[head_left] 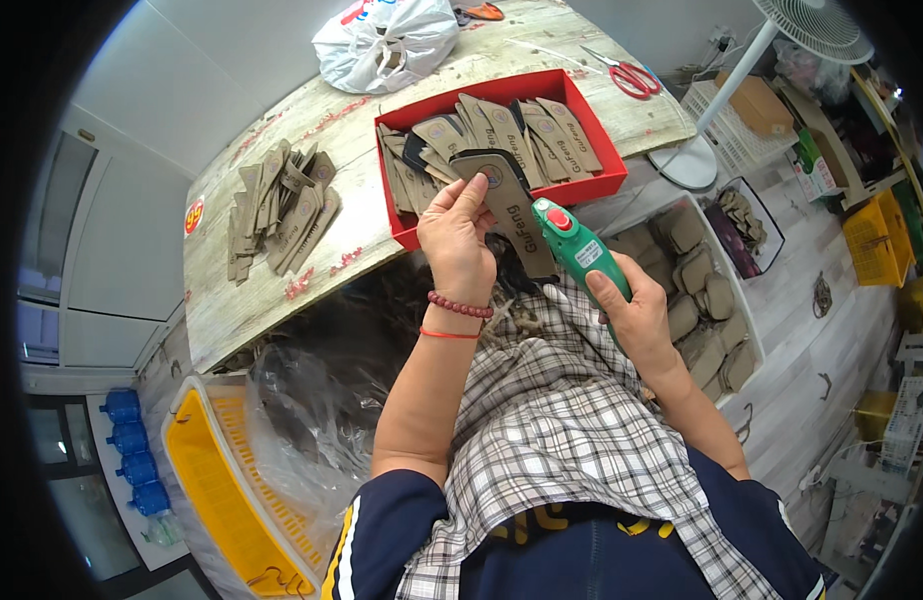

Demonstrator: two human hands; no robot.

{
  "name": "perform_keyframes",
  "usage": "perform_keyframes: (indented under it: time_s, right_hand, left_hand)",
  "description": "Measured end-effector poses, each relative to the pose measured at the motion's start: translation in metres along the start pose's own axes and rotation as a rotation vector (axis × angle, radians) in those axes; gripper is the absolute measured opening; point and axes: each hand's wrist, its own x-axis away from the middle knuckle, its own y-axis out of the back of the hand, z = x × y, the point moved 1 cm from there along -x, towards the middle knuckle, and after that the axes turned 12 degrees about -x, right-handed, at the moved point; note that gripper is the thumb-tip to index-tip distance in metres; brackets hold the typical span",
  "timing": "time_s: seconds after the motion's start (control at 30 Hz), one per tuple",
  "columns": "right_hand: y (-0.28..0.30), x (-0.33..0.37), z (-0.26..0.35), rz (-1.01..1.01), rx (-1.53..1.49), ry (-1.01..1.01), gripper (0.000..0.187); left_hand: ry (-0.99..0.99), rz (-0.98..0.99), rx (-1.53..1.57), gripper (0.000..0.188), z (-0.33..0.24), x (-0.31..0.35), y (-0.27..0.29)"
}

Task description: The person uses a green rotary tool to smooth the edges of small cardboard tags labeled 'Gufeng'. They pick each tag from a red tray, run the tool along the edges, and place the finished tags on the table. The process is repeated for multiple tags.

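My left hand pinches a flat brown strip with dark edging, a round emblem and printed lettering. The strip slants down to the right, its upper end over the red box. Wrapped in my right hand is a green handheld power tool with a red button. Its front end is close to the strip's right edge; whether they touch I cannot tell. Several similar brown strips stand packed in the box. To its left, a loose pile of strips lies on the table.
On the table are a white plastic bag and red-handled scissors. A white bin of tan pads stands at my right, near a white fan. A yellow basket and clear plastic sheeting are at lower left.
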Motion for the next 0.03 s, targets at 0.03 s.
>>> perform_keyframes:
  time_s: [0.03]
  right_hand:
    - [0.0026, 0.0016, -0.0008, -0.006, 0.007, -0.007, 0.045]
  left_hand:
    - [0.012, 0.007, -0.015, 0.009, 0.0055, 0.0008, -0.0010]
